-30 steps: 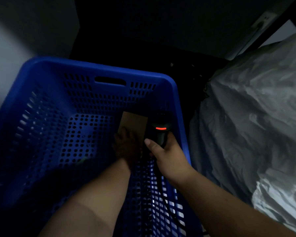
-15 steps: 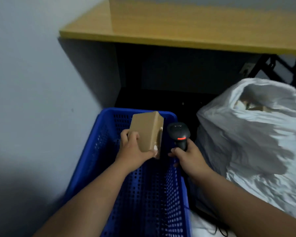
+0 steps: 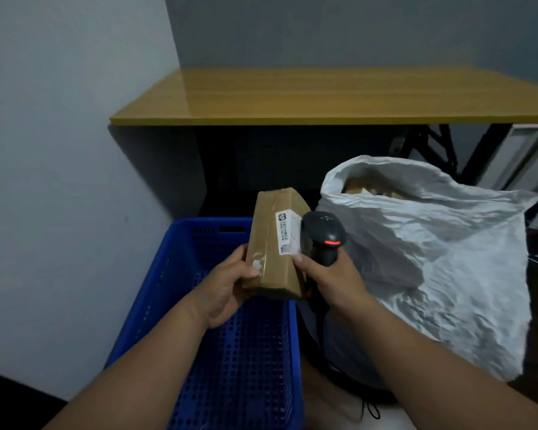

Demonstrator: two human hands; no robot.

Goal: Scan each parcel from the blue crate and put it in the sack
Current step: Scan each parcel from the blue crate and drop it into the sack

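Note:
My left hand (image 3: 227,287) grips a brown cardboard parcel (image 3: 272,243) by its near end, above the far right corner of the blue crate (image 3: 180,274). The parcel's white label faces up and to the right. My right hand (image 3: 333,277) grips a black barcode scanner (image 3: 323,235) with a red light on its back; the scanner's head sits right beside the label. The white sack (image 3: 432,259) stands open to the right of the crate, with brown parcels visible inside its mouth.
A yellow wooden tabletop (image 3: 292,97) spans the back, with dark space and black metal legs (image 3: 432,144) under it. A grey wall (image 3: 59,150) runs along the left. The scanner's black cable (image 3: 370,408) trails on the floor by the sack.
My left hand lifted the parcel out of the crate and turned it so its label faces up. My right hand brought the scanner up beside the label. The view tilted upward.

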